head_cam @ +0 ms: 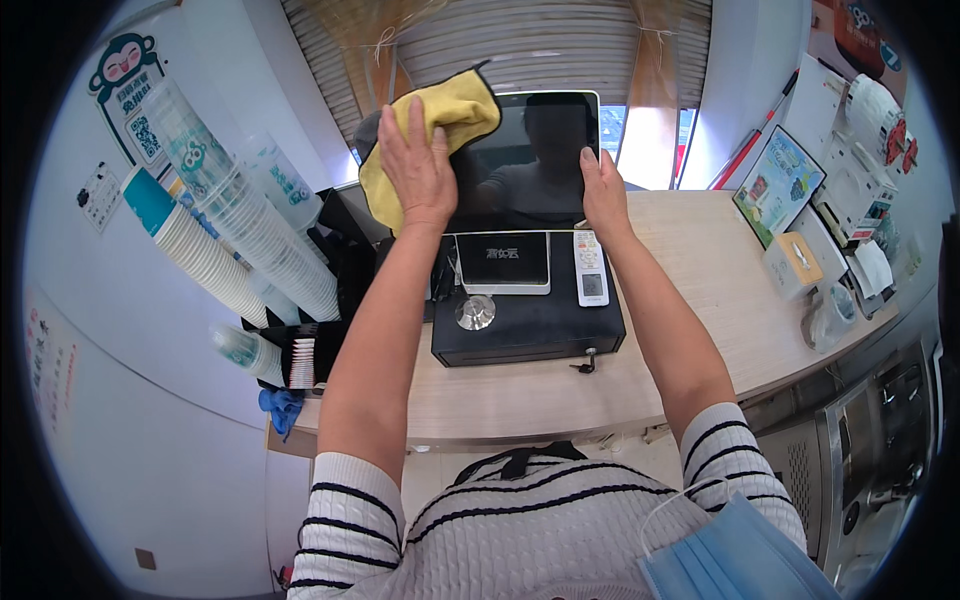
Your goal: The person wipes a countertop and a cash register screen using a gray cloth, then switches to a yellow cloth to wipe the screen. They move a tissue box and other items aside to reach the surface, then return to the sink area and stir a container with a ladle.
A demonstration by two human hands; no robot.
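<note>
A yellow microfiber cloth (461, 109) with a dark edge drapes over the upper left part of a black touchscreen terminal (517, 180) in a white frame. My left hand (416, 169) lies on that cloth with its fingers stretched out, holding it at the screen's left side. At the opposite edge, my right hand (606, 193) grips the terminal, thumb on the front. Its stand (504, 262) sits on a black cash drawer (529, 334). A white remote control (592, 274) and a clear faceted object (475, 312) lie on the drawer. Keys (589, 361) hang from its lock.
Tall stacks of clear plastic cups (247, 217) and paper cups (202, 251) lean at the left. A blue cloth (281, 410) hangs at the counter's (675, 247) left end. A framed sign (778, 184), a tissue box (793, 262) and a label printer (855, 180) stand at the right.
</note>
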